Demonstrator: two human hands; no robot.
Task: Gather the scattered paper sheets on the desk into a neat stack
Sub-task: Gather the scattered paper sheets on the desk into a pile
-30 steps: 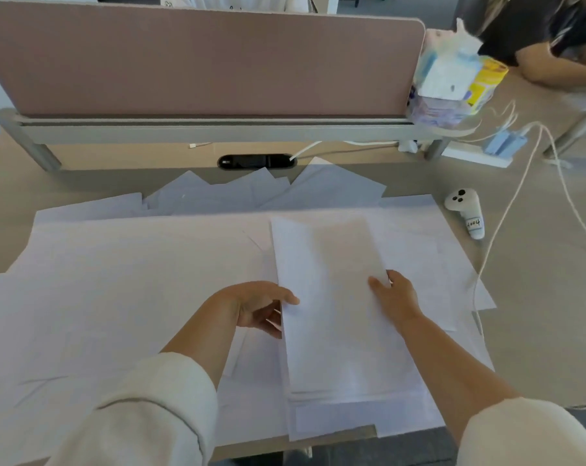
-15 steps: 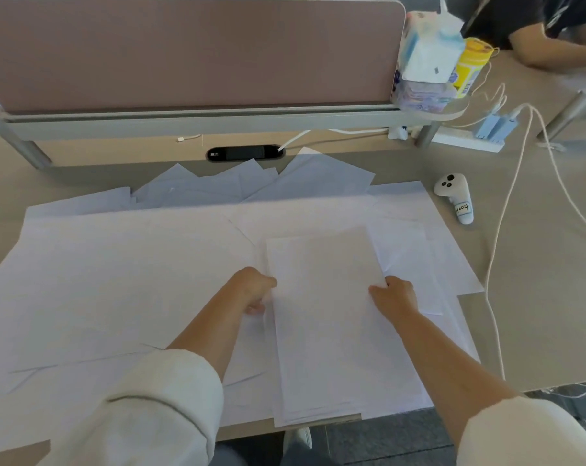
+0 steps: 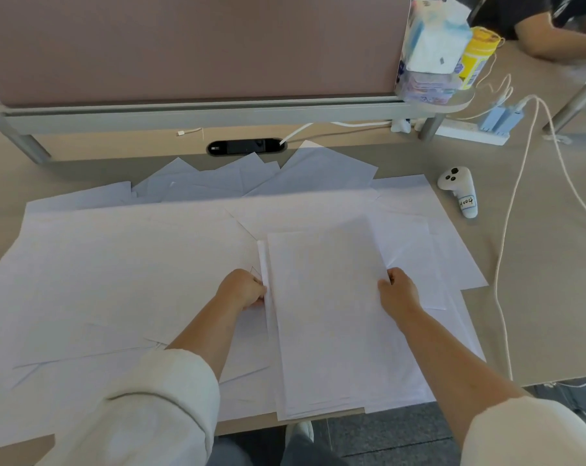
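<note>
The fingertips of the left hand (image 3: 243, 290) are tucked out of sight at the left edge of the stack (image 3: 332, 324); the right hand (image 3: 399, 292) hides its fingertips under the right edge. How many sheets the stack has cannot be told; the loose sheets (image 3: 116, 264) run off the left edge of the frame and cover most of the desk (image 3: 537, 314); the left sleeve (image 3: 143, 408) and the right sleeve (image 3: 527, 435) are cut off at the bottom; in the upper right another person's arm (image 3: 547, 42) is blurry and cut off; the print on the packs (image 3: 433, 45) there is too blurry to read; the pink screen (image 3: 201, 45) is cut off at the top.
</note>
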